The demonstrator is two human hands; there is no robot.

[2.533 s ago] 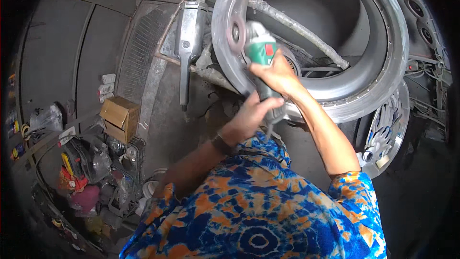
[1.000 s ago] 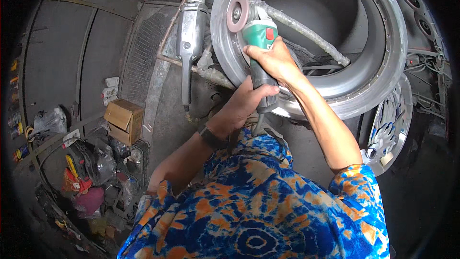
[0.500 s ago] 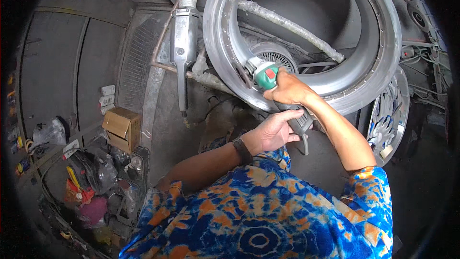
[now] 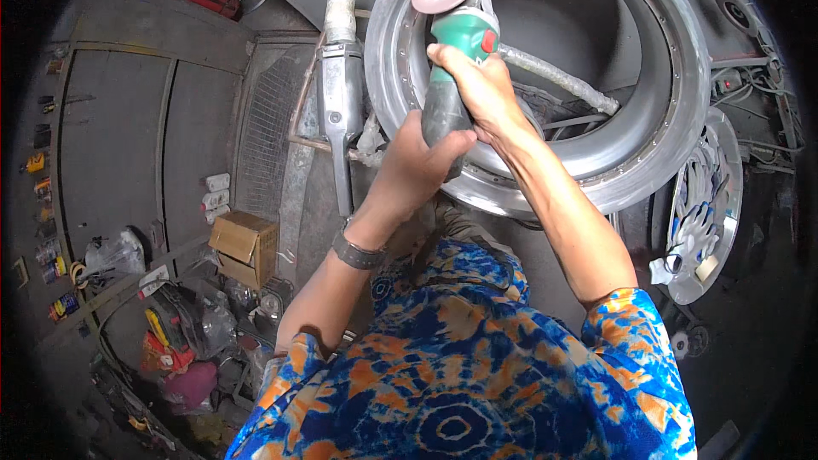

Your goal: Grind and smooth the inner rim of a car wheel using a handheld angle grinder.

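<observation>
One green grinder (image 4: pixel 458 31) | left hand (image 4: pixel 411 160) curled round dark rear | right hand (image 4: pixel 487 95) clasping its body

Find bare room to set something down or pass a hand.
Grey floor looks bare between the silver metal ring, right forearm and blue-orange shirt. A hand might pass through the ring above the pale wrapped pole. Crowded: the ring's left, where left hand and right hand grip the green-black angle grinder; around the pink bundle.
</observation>
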